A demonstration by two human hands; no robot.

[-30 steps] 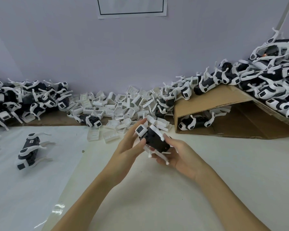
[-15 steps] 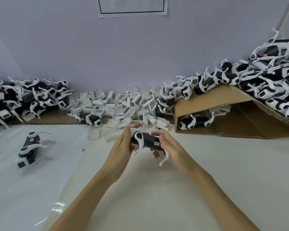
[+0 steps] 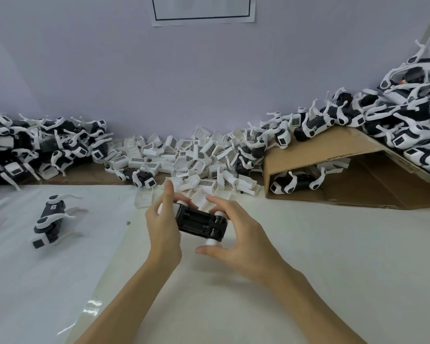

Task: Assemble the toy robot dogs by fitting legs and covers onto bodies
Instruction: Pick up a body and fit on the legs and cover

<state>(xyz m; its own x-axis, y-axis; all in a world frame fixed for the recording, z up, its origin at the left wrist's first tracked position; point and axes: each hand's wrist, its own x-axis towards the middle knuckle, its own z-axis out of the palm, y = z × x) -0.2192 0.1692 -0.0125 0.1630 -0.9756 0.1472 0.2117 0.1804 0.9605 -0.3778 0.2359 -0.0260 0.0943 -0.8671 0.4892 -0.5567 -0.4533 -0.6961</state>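
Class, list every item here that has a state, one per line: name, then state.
Black toy dog body: held off the table, open underside up.
Left hand: grips the body.
Right hand: holds the body's other end.
White plastic covers: loose heap.
Brown cardboard flap: propped, sloping.

Small toy-assembly workshop, white worktable (image 3: 333,269), heaps of black-and-white robot dogs (image 3: 407,135) and loose white covers (image 3: 184,157) beyond the fingers, cardboard sheet (image 3: 333,150), paper notice (image 3: 204,8) on bare wall
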